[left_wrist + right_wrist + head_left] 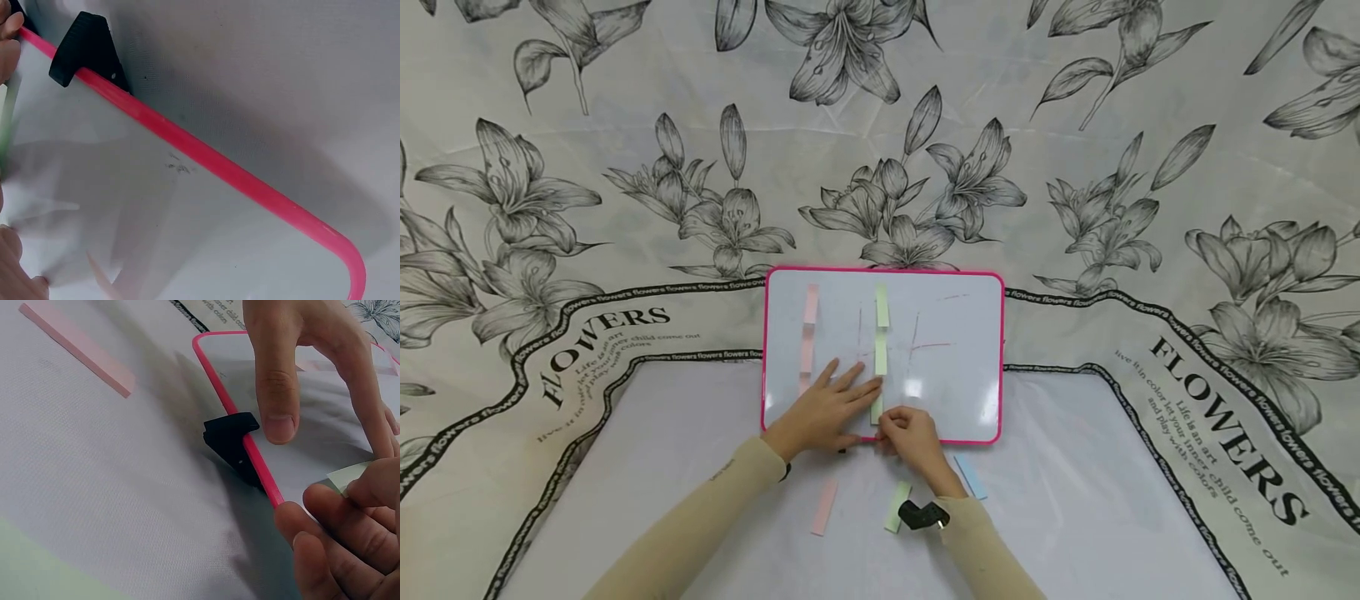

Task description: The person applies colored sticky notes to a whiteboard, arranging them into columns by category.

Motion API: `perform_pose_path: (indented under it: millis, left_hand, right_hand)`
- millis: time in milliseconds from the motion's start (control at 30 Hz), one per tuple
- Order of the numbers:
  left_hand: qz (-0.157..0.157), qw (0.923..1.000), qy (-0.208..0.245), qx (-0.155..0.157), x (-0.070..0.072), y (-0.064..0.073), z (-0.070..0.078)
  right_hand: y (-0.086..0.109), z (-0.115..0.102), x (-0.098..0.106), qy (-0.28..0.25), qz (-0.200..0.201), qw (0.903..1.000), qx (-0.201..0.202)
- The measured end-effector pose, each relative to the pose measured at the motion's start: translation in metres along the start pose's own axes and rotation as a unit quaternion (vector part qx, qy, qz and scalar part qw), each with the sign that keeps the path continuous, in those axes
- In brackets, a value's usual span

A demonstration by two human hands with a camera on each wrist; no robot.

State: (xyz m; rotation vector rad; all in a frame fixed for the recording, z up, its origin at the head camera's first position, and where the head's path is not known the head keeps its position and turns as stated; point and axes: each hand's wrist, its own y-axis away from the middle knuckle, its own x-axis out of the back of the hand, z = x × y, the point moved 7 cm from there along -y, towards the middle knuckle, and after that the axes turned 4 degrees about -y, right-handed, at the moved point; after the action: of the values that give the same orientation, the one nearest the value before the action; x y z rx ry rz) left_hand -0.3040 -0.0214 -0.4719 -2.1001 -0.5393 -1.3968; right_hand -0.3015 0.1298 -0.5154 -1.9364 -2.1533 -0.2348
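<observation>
A whiteboard (pixel 962 396) with a pink frame carries a column of pink paper strips (pixel 811 304) and a column of green paper strips (pixel 882 308). My left hand (pixel 823 412) lies spread over the lower left of the board, its fingertips reaching the lowest green strip (pixel 877 408). At the board's bottom edge, my right hand (pixel 913 437) pinches that strip's lower end between thumb and finger. The right wrist view shows the pale green corner (pixel 344 477) at those fingertips. Part of the pink column is hidden behind the left hand.
On the white cloth before the board lie a pink strip pad (pixel 823 508), a green strip pad (pixel 897 507) and a blue strip pad (pixel 972 477). A black clip (pixel 231 444) sits on the board's frame. Thin red lines (pixel 934 345) mark the board.
</observation>
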Motion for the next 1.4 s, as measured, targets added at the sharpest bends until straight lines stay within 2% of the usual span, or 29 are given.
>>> perform_pose_path:
  millis: [167, 367, 700, 933, 1133, 1400]
  left_hand:
    - [-0.009, 0.9999, 0.013, -0.005, -0.0029, -0.0029, 0.0023]
    - [0.006, 0.9999, 0.006, -0.015, 0.0035, -0.0029, 0.0022]
    - [0.008, 0.9998, 0.012, -0.012, 0.0010, -0.0051, 0.0006]
    - [-0.005, 0.9999, 0.006, -0.014, 0.0005, -0.0070, 0.0011]
    - [0.002, 0.9998, 0.008, -0.015, 0.0023, -0.0033, 0.0003]
    - [0.003, 0.9998, 0.015, -0.016, 0.0029, -0.0058, 0.0013]
  right_hand:
    - [0.0006, -0.0010, -0.0004, -0.001, -0.005, 1.0000, 0.002]
    - [0.0010, -0.0022, 0.0006, 0.002, -0.007, 1.0000, 0.006]
    - [0.0015, -0.0013, 0.0022, 0.011, -0.006, 0.9999, 0.002]
    - [0.0009, -0.0023, 0.0020, 0.018, -0.009, 0.9998, 0.006]
    - [0.0003, -0.0036, 0.0025, 0.015, -0.006, 0.9998, 0.012]
    - [0.0003, -0.0036, 0.0017, 0.027, -0.009, 0.9995, 0.014]
